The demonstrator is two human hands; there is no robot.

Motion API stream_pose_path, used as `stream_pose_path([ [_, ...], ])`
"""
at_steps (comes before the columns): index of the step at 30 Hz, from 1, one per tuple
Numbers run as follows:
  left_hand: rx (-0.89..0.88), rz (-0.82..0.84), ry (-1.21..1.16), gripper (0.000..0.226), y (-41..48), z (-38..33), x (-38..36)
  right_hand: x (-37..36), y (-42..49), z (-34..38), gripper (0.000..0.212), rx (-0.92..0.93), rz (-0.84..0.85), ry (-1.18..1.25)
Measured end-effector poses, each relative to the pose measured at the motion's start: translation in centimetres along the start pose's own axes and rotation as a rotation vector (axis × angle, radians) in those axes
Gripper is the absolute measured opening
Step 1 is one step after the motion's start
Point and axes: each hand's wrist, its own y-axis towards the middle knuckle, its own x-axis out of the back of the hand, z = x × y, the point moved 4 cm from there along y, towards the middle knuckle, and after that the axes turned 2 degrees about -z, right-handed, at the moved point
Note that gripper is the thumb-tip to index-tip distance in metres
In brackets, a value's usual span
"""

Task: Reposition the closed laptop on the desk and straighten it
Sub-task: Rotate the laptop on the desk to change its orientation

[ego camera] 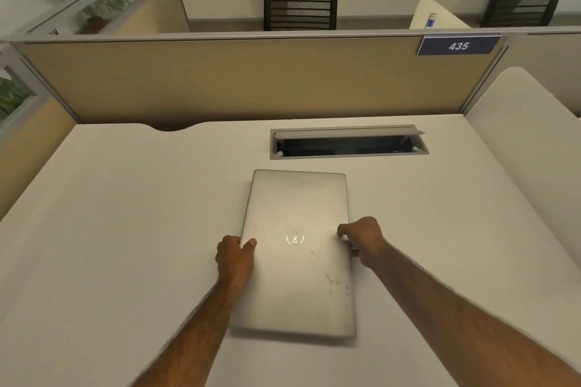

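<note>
A closed silver laptop (297, 204) with a round logo on its lid lies in the middle of the white desk (125, 214), its long side running away from me. My left hand (235, 256) grips its left edge, thumb on the lid. On the right edge my right hand (363, 237) holds it, fingers curled over the rim. The near end of the laptop looks slightly raised, with a shadow under it.
An open cable tray (347, 143) is set into the desk just beyond the laptop. Tan partition walls (220, 78) close off the back and left. A curved white divider (518, 135) stands at the right. A blue sign (458, 45) reads 435.
</note>
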Motion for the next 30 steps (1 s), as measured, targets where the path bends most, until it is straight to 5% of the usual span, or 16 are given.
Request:
stream_pose_path([
  [18, -0.026, 0.051, 0.160, 0.047, 0.4, 0.2, -0.1, -0.5, 2.4, 0.0, 0.025, 0.048, -0.049, -0.148],
  [23, -0.061, 0.069, 0.209, 0.029, -0.5, -0.7, 0.6, -0.4, 2.5, -0.4, 0.020, 0.050, -0.064, -0.136],
  [30, -0.081, 0.066, 0.369, 0.049, -1.8, -3.5, -0.4, -0.2, 1.3, -0.5, 0.034, 0.098, -0.079, -0.133],
])
